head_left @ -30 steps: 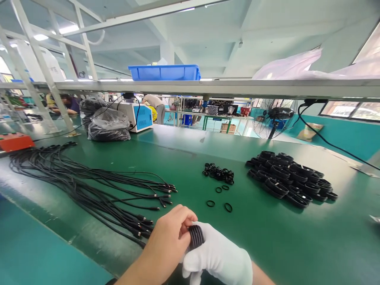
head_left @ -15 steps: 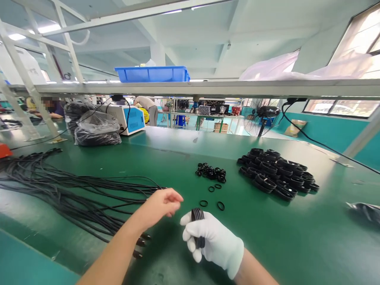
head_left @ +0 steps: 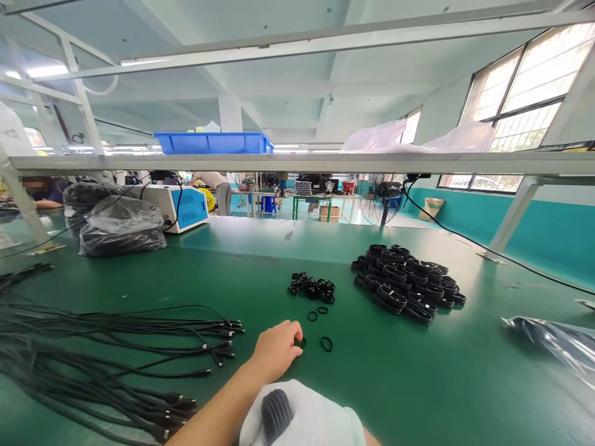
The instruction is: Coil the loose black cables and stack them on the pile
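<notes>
On the tabletop point(head_left: 418, 378), the bare left hand point(head_left: 277, 350) curls at a ring point(head_left: 304, 342), its grip unclear; the gloved right hand point(head_left: 311, 418) clasps a coil point(head_left: 276, 414) nearer the camera, apparently keeping its loops together. Another ring point(head_left: 331, 347) lies apart, probably for easy picking.

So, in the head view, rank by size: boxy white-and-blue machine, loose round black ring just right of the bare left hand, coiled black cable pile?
1. Coiled black cable pile
2. Boxy white-and-blue machine; farther back, true size unsure
3. Loose round black ring
</notes>
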